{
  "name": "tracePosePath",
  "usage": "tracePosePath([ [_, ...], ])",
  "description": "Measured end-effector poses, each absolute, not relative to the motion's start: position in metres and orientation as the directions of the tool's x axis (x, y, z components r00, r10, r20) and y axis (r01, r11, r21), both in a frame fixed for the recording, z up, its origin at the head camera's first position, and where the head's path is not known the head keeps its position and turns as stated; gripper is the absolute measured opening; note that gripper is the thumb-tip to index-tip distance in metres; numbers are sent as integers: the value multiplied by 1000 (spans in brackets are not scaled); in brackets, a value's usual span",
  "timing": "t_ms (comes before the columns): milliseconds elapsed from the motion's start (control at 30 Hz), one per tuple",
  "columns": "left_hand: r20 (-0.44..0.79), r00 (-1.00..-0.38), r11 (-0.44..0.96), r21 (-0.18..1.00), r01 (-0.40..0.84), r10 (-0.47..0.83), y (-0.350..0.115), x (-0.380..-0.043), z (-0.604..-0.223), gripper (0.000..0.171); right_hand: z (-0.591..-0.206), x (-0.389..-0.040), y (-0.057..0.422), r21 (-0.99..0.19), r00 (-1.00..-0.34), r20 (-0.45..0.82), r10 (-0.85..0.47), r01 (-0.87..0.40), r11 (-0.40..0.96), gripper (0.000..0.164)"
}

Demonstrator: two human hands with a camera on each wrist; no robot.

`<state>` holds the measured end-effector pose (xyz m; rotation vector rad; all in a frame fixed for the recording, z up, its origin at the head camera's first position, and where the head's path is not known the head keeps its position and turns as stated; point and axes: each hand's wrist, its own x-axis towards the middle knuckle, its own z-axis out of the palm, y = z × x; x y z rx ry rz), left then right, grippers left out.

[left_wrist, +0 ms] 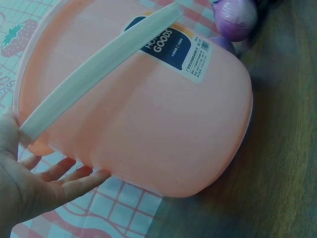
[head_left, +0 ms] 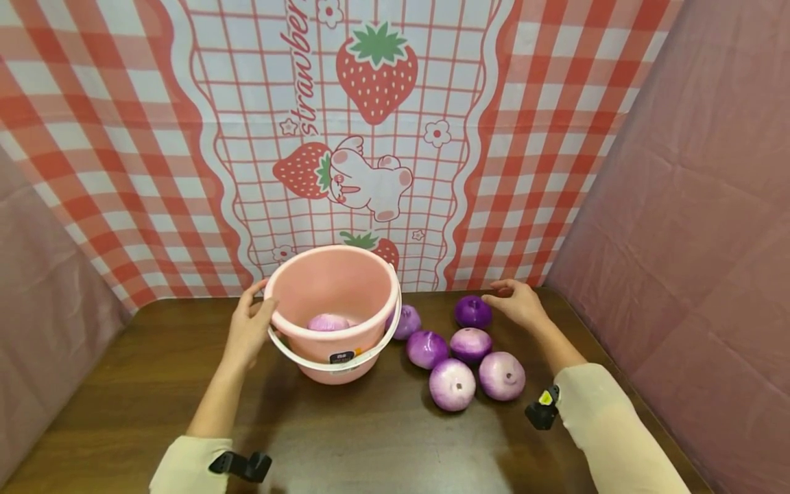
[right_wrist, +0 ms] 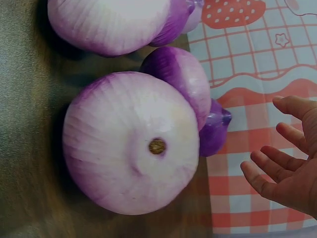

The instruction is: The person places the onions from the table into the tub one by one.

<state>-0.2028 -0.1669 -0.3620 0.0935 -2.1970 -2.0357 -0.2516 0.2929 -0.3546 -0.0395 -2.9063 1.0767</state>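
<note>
**Left hand [head_left: 247,333] is resting at a bucket [head_left: 333,288]; right hand [head_left: 521,304] is hovering near onions [head_left: 452,384]**

Head view: The pink bucket is standing on the brown table [head_left: 370,439], mouth up, with at least one pale onion [head_left: 328,322] lying inside. The left hand is touching the bucket's left rim, thumb on the near side, fingers behind, probably to steady it. About six onions are lying in a loose cluster to the bucket's right, seemingly grouped within the right hand's reach. That hand is hovering farther right of the bucket, fingers parted and holding nothing, just beside the dark onion [head_left: 472,312].

Left wrist view: The left fingers are showing fairly straight, their tips resting against the bucket's outer wall, a contact hidden from the head camera. How firmly they are pressing, I cannot tell. The white handle [left_wrist: 101,72] is hanging across the bucket, perhaps lowered to leave its mouth free. The word "GOODS" is showing on the label [left_wrist: 173,52], too small to read from the head.

Right wrist view: A gap is showing between the right fingertips and the dark onion, harder to judge from above. The nearest onion [right_wrist: 119,129] is facing the camera with its brown stub [right_wrist: 157,146].
</note>
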Motion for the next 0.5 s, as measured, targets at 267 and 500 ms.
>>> tracePosePath([
  [267, 80, -986, 73, 995, 70, -143, -167, -203, -365, 52, -370, -254, 290, -623, -997, 69, 41, -11, 782, 51],
  [500, 99, -985, 41, 995, 94, -140, -167, -203, -364, 51, -379, -255, 286, -630, -997, 57, 48, 1, 776, 51],
])
